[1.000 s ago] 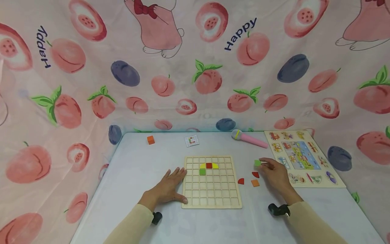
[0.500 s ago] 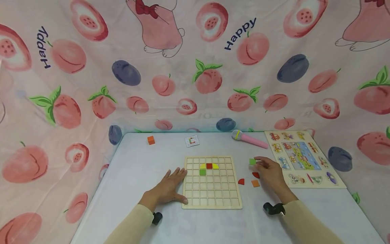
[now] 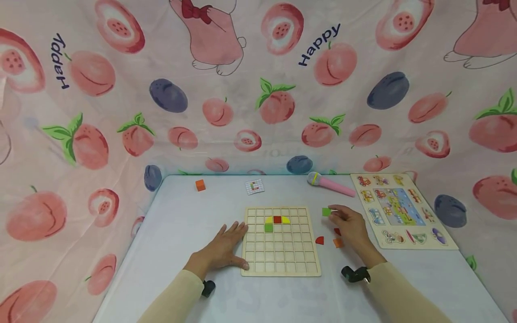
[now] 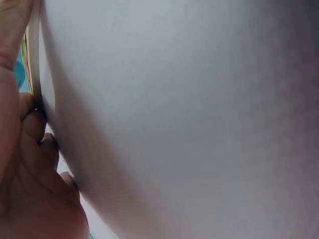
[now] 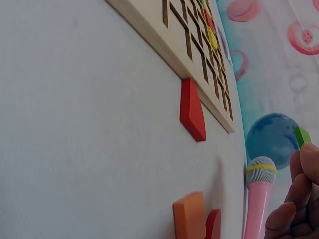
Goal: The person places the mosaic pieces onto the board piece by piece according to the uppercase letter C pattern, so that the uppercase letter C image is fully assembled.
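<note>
A wooden grid board (image 3: 278, 258) lies on the white table, with a red square tile (image 3: 277, 219), two yellow rounded tiles and a green square tile (image 3: 268, 228) set in its upper cells. My left hand (image 3: 220, 249) rests spread at the board's left edge, fingertips and thumb touching the rim. To the right of the board, my right hand (image 3: 352, 228) pinches another green square tile (image 3: 326, 211) between thumb and fingers; the right wrist view shows this green tile (image 5: 302, 135) raised above the table. Beneath that hand lie an orange square tile (image 3: 337, 242) and two red quarter-round tiles (image 3: 319, 240), one partly hidden.
A pink toy microphone (image 3: 333, 184) lies behind the right hand, beside a wooden picture puzzle (image 3: 420, 242). Toward the back are a small pattern card (image 3: 254, 186) and an orange cube (image 3: 200, 185). A fruit-print cloth (image 3: 242, 89) hangs behind the table.
My right hand has moved left toward the board with the green tile, now partly covering a red tile and the orange one. The left hand has stayed still.
</note>
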A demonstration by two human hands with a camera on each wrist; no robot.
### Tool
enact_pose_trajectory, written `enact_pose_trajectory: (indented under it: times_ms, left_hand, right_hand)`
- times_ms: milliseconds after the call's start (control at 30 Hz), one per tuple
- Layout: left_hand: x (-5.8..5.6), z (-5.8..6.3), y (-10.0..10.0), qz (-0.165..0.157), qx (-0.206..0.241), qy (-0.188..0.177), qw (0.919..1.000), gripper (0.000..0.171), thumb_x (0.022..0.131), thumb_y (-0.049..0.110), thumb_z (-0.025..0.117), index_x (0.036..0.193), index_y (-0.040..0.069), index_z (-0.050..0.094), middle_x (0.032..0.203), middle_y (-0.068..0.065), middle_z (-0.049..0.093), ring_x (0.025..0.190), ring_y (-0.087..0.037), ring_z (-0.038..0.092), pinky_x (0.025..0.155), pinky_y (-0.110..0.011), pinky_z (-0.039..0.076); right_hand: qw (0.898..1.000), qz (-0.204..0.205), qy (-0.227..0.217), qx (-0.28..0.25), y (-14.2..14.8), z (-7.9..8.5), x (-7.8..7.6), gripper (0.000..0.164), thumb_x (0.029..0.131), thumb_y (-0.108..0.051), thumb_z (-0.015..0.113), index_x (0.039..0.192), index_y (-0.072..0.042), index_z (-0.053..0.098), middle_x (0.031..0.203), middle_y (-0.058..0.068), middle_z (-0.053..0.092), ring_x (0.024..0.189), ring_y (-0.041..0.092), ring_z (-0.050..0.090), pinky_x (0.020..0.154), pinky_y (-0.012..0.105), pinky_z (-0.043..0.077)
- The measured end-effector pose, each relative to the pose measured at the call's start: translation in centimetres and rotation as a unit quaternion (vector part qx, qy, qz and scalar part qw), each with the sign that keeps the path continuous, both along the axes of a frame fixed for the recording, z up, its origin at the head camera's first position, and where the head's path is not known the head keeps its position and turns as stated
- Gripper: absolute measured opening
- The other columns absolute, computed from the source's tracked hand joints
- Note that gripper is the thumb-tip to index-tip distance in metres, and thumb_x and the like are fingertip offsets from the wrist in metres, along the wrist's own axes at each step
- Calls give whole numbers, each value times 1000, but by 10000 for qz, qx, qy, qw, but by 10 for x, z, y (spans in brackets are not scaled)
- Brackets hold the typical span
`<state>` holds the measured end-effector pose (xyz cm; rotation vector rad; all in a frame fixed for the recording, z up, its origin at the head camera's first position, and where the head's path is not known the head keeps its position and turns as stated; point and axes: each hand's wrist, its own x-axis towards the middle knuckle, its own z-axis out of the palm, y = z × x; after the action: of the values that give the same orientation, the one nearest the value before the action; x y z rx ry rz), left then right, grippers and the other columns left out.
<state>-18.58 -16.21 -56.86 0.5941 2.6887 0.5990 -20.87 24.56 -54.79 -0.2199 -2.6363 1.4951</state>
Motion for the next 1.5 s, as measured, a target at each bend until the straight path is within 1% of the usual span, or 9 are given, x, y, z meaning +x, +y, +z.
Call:
enact_pose_trajectory:
  times_ms: [133, 333, 433, 633, 833, 900, 1167, 1333, 1500]
  left_hand:
    - [0, 1, 0, -10, 1, 7, 10000, 127, 70, 64, 88, 169, 16, 25, 177, 0, 19, 166, -22, 7, 136, -50, 1]
    - [0, 0, -1, -30, -19, 44, 10000, 127, 70, 64, 88, 169, 15, 25, 177, -1, 20, 166, -23, 8, 136, -50, 1]
    - [1, 1, -1, -26, -9, 39, 10000, 127, 70, 64, 88, 169, 15, 25, 177, -1, 20, 166, -23, 8, 136, -50, 1]
    - [2, 6, 0, 24, 53, -32, 10000, 126, 71, 62, 89, 169, 16, 25, 177, -1, 20, 166, -23, 8, 136, -51, 1]
    - [2, 5, 0, 40, 37, -46, 10000, 127, 70, 63, 89, 169, 16, 25, 177, 0, 20, 166, -22, 8, 136, -50, 1]
    - [1, 5, 0, 43, 46, -44, 10000, 127, 70, 63, 89, 169, 16, 26, 177, 0, 20, 166, -22, 8, 136, -50, 1]
    - [1, 4, 0, 42, 72, -43, 10000, 127, 69, 63, 89, 169, 16, 26, 177, -1, 20, 166, -23, 8, 136, -50, 1]
    - [1, 4, -1, 18, 71, -24, 10000, 127, 70, 64, 88, 169, 16, 26, 177, -1, 21, 166, -23, 9, 136, -51, 2]
    - [1, 5, 0, 1, 54, 1, 10000, 127, 70, 65, 88, 169, 16, 26, 177, -1, 21, 166, -24, 9, 136, -51, 2]
  right_hand:
    - [10000, -8, 46, -55, -8, 0, -1, 31, 103, -12, 68, 134, -14, 71, 119, 15, 72, 92, 22, 60, 61, 20, 53]
    - [9996, 77, 254, -28, -22, 1, 0, 31, 100, -9, 72, 131, -12, 73, 117, 16, 75, 103, 22, 65, 73, 12, 52]
    - [9997, 109, 201, -114, -30, 2, 1, 31, 100, -8, 72, 131, -11, 73, 116, 16, 75, 106, 25, 66, 74, 11, 52]
    - [9995, 232, 153, -162, -46, 1, 1, 31, 99, -8, 72, 130, -13, 74, 112, 14, 76, 103, 26, 66, 74, 14, 52]
    - [9994, 284, 54, -170, -65, 0, 2, 31, 100, -12, 72, 130, -17, 74, 113, 10, 76, 104, 24, 66, 77, 20, 53]
    - [9990, 370, 70, -241, -72, -1, 3, 32, 99, -11, 73, 131, -17, 74, 112, 9, 76, 103, 22, 66, 78, 20, 53]
    - [9949, 780, 422, -489, -101, -8, 7, 29, 96, -6, 75, 124, -13, 76, 103, 7, 78, 93, 15, 68, 79, 20, 54]
    - [9925, 966, 374, -650, -122, -11, 13, 26, 95, -5, 76, 119, -14, 78, 96, 4, 76, 87, 12, 64, 70, 19, 53]
    - [9914, 1121, 315, -601, -136, -18, 18, 25, 93, -5, 78, 117, -13, 79, 95, 2, 73, 87, 12, 62, 72, 18, 52]
